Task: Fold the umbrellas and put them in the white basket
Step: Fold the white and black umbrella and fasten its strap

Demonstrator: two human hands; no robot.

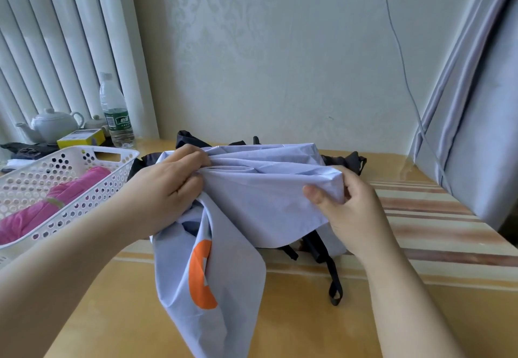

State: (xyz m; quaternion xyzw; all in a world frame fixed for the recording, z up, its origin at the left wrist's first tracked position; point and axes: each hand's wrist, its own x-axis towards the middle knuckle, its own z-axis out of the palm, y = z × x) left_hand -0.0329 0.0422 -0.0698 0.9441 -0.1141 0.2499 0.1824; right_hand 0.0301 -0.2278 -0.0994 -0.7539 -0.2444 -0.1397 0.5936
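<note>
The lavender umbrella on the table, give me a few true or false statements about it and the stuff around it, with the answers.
1. Both hands grip the lavender umbrella. True: left hand and right hand bunch its fabric.
2. The white basket holds nothing. False: a pink umbrella lies inside.
3. A water bottle stands behind the basket. True.
4. The teapot is black. False: it is white.
5. The umbrella's printed mark is orange. True.
</note>
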